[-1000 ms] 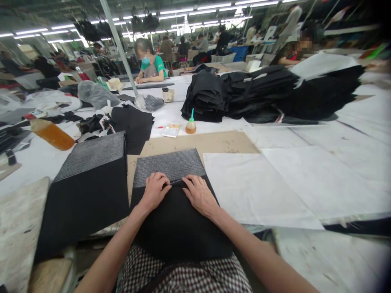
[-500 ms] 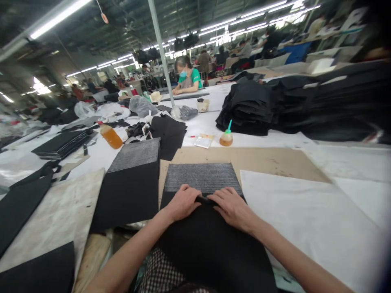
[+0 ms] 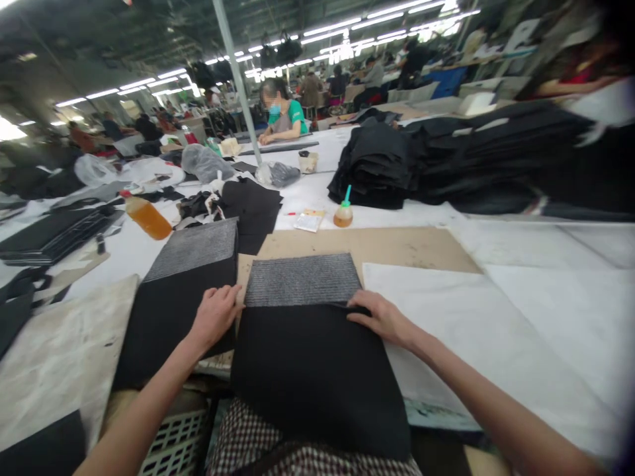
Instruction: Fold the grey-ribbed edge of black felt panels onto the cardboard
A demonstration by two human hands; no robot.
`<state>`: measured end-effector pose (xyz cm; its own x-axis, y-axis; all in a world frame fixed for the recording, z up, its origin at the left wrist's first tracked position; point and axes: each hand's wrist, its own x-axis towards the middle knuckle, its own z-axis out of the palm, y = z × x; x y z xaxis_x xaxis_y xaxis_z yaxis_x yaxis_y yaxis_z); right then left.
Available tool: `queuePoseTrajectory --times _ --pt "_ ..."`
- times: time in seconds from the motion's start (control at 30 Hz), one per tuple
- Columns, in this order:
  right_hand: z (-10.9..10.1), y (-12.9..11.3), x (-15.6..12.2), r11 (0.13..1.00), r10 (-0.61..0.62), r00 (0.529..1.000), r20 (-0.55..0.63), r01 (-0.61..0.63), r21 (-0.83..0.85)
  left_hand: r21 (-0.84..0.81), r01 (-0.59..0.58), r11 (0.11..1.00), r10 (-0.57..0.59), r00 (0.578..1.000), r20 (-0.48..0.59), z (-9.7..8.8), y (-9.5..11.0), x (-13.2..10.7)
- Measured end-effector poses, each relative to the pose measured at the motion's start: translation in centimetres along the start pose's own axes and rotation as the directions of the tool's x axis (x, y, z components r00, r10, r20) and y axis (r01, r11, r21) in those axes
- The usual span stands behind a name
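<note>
In front of me lies a black fabric panel, its near end hanging over the table edge onto my lap. Along its far side runs a ribbed grey strip. My left hand is at the panel's left edge, where the strip meets the black part, fingers bent and closed on that edge. At the opposite edge, my right hand pinches the black fabric between thumb and fingers. Left of the panel rests a stack of similar black pieces with a ribbed grey end.
Beyond the panel are a brown board, a small bottle with a green nozzle and a white packet. A bottle of amber liquid lies at left. Black fabric piles stand at right. A co-worker sits across the table.
My hands have moved apart from the middle of the panel to its left and right edges. The rolled fold between them now lies flat. The view has turned slightly right.
</note>
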<state>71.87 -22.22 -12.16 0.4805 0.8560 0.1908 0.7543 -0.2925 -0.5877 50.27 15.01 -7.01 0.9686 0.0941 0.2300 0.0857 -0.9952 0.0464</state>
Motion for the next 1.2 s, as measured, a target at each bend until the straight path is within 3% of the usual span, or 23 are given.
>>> queuePoseTrajectory --times 0.07,0.2,0.27,0.33,0.53,0.73,0.87,1.07,1.2 --pt "0.1 -0.2 0.0 0.999 -0.035 0.999 -0.032 0.036 0.040 -0.092 0.001 0.996 -0.007 0.997 -0.072 0.0 2.5 1.4" --pt "0.0 -0.2 0.0 0.996 -0.050 0.997 -0.059 0.054 0.072 -0.419 -0.180 0.890 0.189 0.982 -0.022 1.5 9.9 5.2" --pt "-0.2 0.0 -0.2 0.997 -0.040 0.996 -0.075 0.045 0.056 -0.465 -0.245 0.851 0.284 0.959 0.015 3.0 12.9 6.8" --pt "-0.6 0.3 -0.4 0.999 -0.018 0.996 -0.093 0.021 0.028 -0.468 -0.275 0.840 0.325 0.945 0.027 4.7 14.6 8.0" --pt "-1.8 1.7 -0.8 0.997 0.040 0.997 -0.070 -0.035 0.074 -0.494 -0.228 0.839 0.261 0.965 -0.002 7.9 15.1 9.5" --pt "-1.5 2.9 -0.7 0.993 0.071 0.992 -0.100 -0.060 0.106 -0.468 -0.272 0.841 0.291 0.956 -0.032 8.6 15.4 9.7" --pt "-1.5 3.3 -0.7 0.994 0.017 0.993 -0.115 -0.005 0.109 -0.385 -0.350 0.854 0.353 0.933 -0.064 8.7 15.5 9.7" --pt "-1.9 3.3 -1.0 0.993 -0.051 0.998 -0.039 0.046 -0.107 -0.225 -0.462 0.858 0.460 0.886 -0.064 8.3 15.6 9.8" --pt "-2.3 2.7 -1.0 0.947 -0.157 0.986 0.054 0.166 -0.274 -0.159 -0.501 0.851 0.498 0.865 -0.063 7.9 15.9 9.8"
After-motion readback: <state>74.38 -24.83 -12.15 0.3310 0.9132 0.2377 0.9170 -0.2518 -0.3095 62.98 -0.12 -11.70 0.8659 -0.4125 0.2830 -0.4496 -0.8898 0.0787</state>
